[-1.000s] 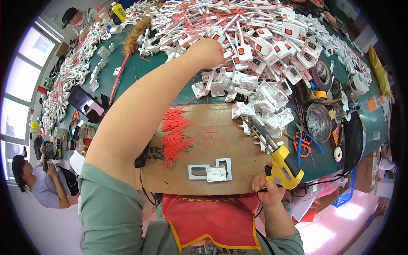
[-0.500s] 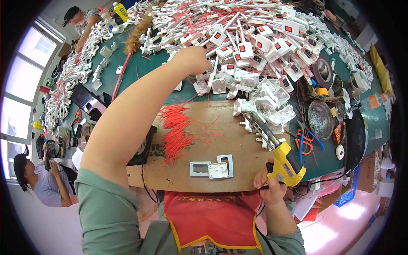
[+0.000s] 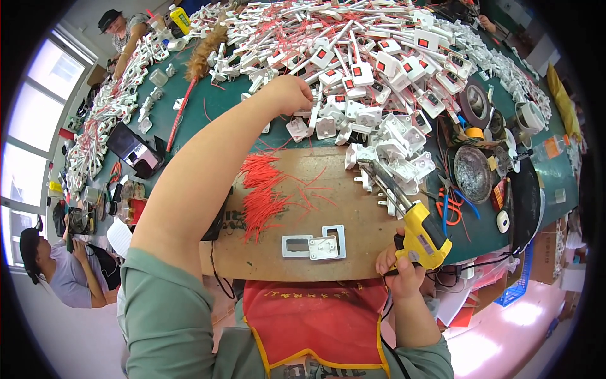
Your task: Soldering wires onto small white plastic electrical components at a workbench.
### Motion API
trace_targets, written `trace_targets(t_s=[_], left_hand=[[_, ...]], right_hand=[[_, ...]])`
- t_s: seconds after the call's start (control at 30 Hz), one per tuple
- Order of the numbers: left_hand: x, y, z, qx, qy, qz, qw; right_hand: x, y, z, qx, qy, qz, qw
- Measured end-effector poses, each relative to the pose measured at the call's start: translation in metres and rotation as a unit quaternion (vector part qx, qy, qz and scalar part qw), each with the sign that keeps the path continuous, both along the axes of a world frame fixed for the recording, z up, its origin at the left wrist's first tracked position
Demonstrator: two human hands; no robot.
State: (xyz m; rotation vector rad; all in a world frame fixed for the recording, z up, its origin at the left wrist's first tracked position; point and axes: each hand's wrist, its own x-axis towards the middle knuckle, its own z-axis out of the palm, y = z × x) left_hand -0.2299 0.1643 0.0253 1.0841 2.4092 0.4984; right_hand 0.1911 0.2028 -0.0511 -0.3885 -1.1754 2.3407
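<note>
My left arm stretches forward over the board, and my left hand [image 3: 289, 95] is at the near edge of a heap of white plastic plug-like parts with red switches [image 3: 360, 74]. Its fingers are curled together; what lies between them is hidden. My right hand [image 3: 402, 268] is wrapped round the handle of a yellow soldering gun [image 3: 424, 237], whose metal tip points away toward loose white plug housings [image 3: 404, 142]. On the brown board [image 3: 353, 265] in front of me a white plastic housing [image 3: 323, 247] sits in a pale grey frame [image 3: 297, 246]. Beside it lies a bundle of short red wires [image 3: 260, 196].
To the right are blue-handled pliers [image 3: 466, 201], orange-handled cutters [image 3: 447, 218], a round metal dish [image 3: 472, 174] and a tape roll [image 3: 475, 104]. A brown fluffy duster [image 3: 207, 50] and a black box [image 3: 134, 150] lie left. Two people sit at the left.
My left hand has come slightly nearer to me, with its fingers now showing at the heap's edge. My right hand and the soldering gun have hardly moved.
</note>
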Motion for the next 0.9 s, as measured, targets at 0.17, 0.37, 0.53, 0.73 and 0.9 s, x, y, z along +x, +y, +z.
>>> trace_targets(t_s=[0.17,0.37,0.53,0.73,0.9], left_hand=[[-0.003,0.001,-0.002,-0.003,0.097,-0.042,0.994],[0.01,-0.015,0.034,0.049,-0.064,0.059,0.995],[0.052,-0.054,0.068,0.074,-0.15,0.025,0.986],[0.141,-0.105,0.096,0.008,-0.258,0.087,0.962],[0.199,-0.164,0.062,0.137,-0.167,0.03,0.976]], right_hand=[[0.001,0.001,-0.001,-0.006,0.0,0.003,1.0],[-0.001,0.0,0.0,-0.004,0.001,-0.003,1.0],[0.001,0.002,0.0,-0.028,0.011,0.025,0.999],[0.002,0.001,0.003,0.004,0.005,-0.004,1.0],[-0.002,0.002,0.0,0.009,-0.016,-0.011,1.0]])
